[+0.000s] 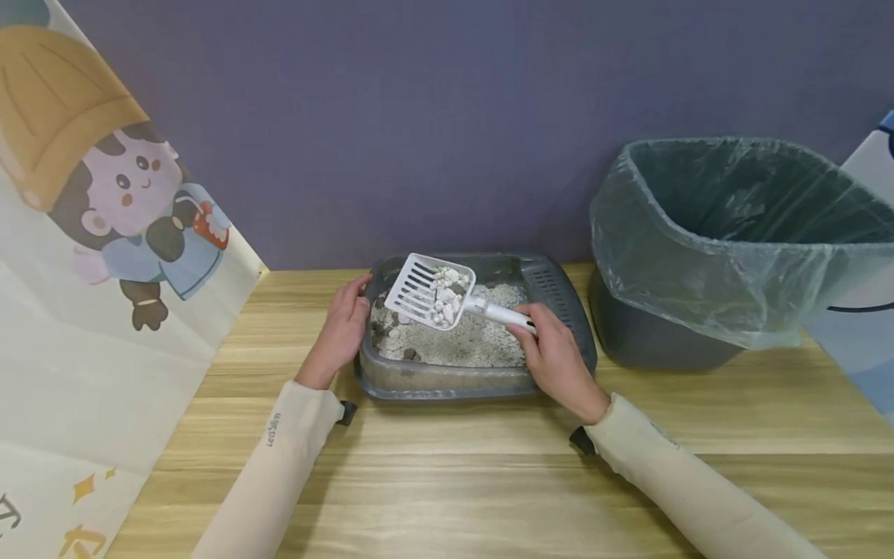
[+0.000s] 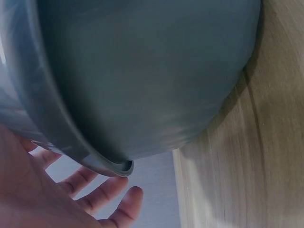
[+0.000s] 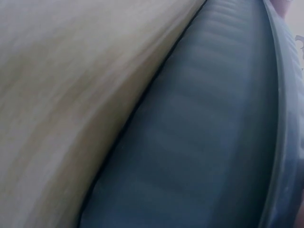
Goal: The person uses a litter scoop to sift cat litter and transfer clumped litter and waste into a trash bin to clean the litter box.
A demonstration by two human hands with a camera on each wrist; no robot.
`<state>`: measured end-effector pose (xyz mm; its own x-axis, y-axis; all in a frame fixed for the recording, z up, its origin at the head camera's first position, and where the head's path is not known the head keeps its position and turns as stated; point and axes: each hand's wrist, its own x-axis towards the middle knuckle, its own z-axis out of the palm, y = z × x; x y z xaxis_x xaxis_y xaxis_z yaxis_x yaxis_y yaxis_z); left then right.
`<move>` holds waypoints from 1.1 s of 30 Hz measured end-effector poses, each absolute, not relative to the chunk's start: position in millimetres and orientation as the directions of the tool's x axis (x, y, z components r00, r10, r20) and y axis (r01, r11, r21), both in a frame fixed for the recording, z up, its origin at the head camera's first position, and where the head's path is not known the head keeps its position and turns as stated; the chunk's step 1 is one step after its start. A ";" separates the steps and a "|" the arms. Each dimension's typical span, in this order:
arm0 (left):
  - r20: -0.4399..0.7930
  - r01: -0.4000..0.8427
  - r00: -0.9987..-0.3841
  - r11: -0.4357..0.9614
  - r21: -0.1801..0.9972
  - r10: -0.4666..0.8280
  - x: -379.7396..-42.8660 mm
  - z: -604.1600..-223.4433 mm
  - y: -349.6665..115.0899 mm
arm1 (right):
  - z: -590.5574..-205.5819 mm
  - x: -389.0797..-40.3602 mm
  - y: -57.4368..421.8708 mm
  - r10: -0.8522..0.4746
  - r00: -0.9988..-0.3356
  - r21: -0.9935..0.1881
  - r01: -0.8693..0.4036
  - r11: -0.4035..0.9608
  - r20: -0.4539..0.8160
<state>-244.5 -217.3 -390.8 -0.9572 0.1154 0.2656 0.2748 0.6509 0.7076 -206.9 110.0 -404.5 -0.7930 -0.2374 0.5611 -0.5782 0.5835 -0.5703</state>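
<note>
My right hand point(image 1: 559, 357) grips the handle of a white slotted litter scoop point(image 1: 499, 312), held over the litter box. Whitish clumps of litter point(image 1: 448, 295) with some darker bits lie on the scoop's right part, and slots show at its left. Below it, the grey litter box point(image 1: 447, 382) holds pale grainy litter point(image 1: 461, 341) with a few dark lumps. My left hand point(image 1: 342, 322) rests against the box's left rim. Its fingers point(image 2: 104, 194) are loosely spread at the rim's outer side in the left wrist view. The right wrist view shows the box's grey side wall point(image 3: 190, 123) up close.
To the right stands a grey bin point(image 1: 649, 334) with a translucent bag point(image 1: 649, 233) folded over its rim. A dark wall point(image 1: 419, 132) rises behind the wooden table point(image 1: 447, 481). On the left hangs a white panel point(image 1: 84, 365) with a cartoon figure.
</note>
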 end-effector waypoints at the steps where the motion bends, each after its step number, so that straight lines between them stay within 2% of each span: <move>1: 0.264 0.272 -0.958 0.651 0.709 0.114 -244.6 -390.9 -217.1 | -404.3 -206.7 109.9 -0.234 -0.793 -0.570 -0.577 0.585 0.563; 21: 0.227 0.249 -0.966 0.652 0.716 0.121 -243.3 -389.4 -217.2 | -402.1 -203.7 109.7 -0.214 -0.813 -0.595 -0.550 0.586 0.541; 33: 0.204 0.234 -0.971 0.707 0.668 0.128 -241.3 -383.7 -218.2 | -401.2 -204.8 110.7 -0.222 -0.844 -0.637 -0.519 0.570 0.489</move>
<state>-241.3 -218.2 -383.7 -0.9706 0.1285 0.2038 0.2337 0.7068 0.6677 -204.8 110.7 -401.2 -0.8437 -0.2217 0.4889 -0.5189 0.5699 -0.6371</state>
